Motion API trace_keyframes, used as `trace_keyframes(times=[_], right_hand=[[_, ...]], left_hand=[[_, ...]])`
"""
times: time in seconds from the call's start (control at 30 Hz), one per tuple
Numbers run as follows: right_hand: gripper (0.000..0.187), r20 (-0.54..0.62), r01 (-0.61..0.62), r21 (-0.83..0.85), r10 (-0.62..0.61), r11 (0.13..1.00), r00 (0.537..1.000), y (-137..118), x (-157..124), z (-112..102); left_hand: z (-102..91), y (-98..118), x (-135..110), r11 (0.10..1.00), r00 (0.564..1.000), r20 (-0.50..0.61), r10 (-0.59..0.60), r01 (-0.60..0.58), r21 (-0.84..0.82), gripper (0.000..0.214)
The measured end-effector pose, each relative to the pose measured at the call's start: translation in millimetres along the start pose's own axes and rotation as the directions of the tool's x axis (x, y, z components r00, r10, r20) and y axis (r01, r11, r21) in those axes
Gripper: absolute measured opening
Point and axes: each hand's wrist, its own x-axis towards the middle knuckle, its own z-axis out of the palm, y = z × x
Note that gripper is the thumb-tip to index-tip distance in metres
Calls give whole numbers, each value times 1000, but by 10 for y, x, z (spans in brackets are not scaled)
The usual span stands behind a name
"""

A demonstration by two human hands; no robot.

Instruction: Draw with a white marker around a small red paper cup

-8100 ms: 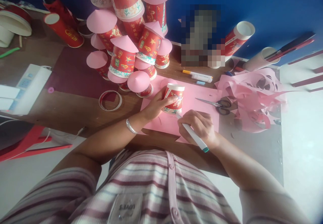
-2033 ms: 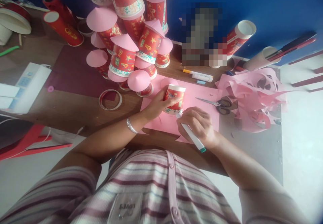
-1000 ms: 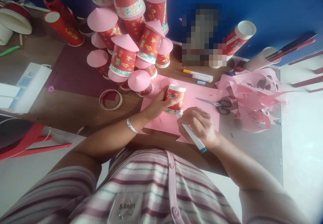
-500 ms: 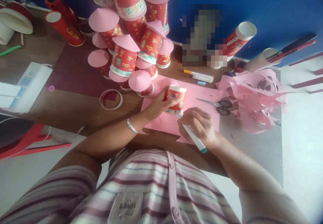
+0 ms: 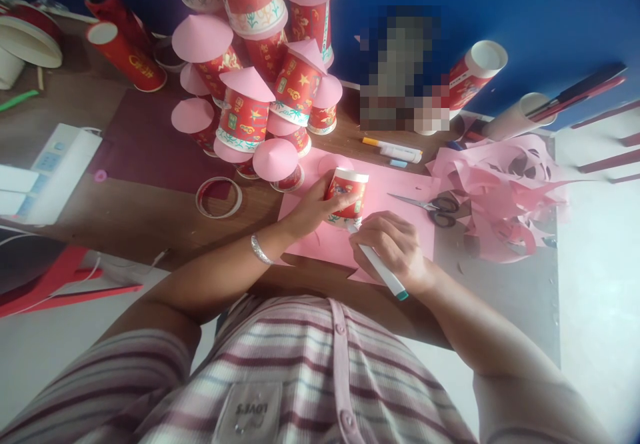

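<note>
a white, green-ended marker (image 5: 383, 271) slants toward the lower white band (image 5: 337, 220) of a red cup (image 5: 351, 189).

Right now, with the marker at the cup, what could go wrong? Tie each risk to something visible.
The white, green-ended marker in the right hand is right by the lower edge of the red-and-white paper cup; a slip might streak the flat pink paper sheet below. Squeezing with the left hand could dent the cup. The dark-handled metal scissors point toward the cup, so a careless reach might get pricked.
</note>
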Motion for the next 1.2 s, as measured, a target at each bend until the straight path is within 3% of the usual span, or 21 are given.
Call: trace_keyframes(times=[0.8,1.2], right_hand=[[27,-48,1,-46,-4,999,999,44,22,-18],[27,-35,-9,-68,7,998,999,32,32,-28]], left_hand=[[1,-12,19,1000,1000,-11,-11,11,-24,52],[7,21,-1,998,1000,-21,-15,14,-62,45]])
